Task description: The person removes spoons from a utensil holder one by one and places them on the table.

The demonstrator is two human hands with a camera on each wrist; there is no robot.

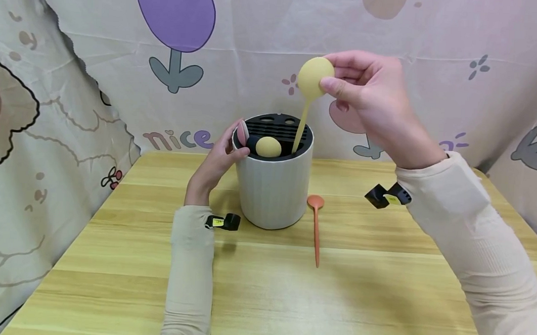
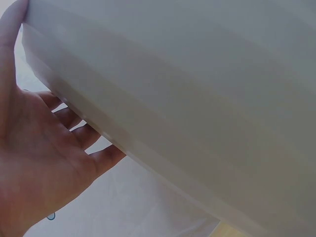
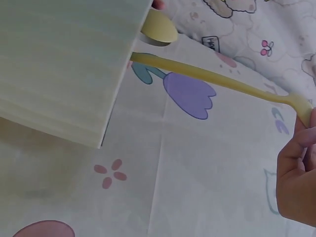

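A white ribbed utensil holder (image 1: 273, 195) with a black slotted top stands on the table. My left hand (image 1: 216, 159) grips its left rim, thumb in front; in the left wrist view, the fingers (image 2: 106, 159) reach behind the wall of the holder. By its round head, my right hand (image 1: 379, 95) pinches a yellow spoon (image 1: 314, 79), held slanting above the holder. The lower end of its handle (image 3: 212, 76) is inside the holder's opening, its tip hidden. Another yellow round-headed utensil (image 1: 268, 147) sits in the front opening, beside a pink utensil head (image 1: 242, 133) near my left fingers.
An orange spoon (image 1: 316, 225) lies on the wooden table (image 1: 261, 298), right of the holder, its handle toward me. Behind the table hangs a patterned cloth (image 1: 253, 30); more cloth (image 1: 70, 127) hangs at the left side.
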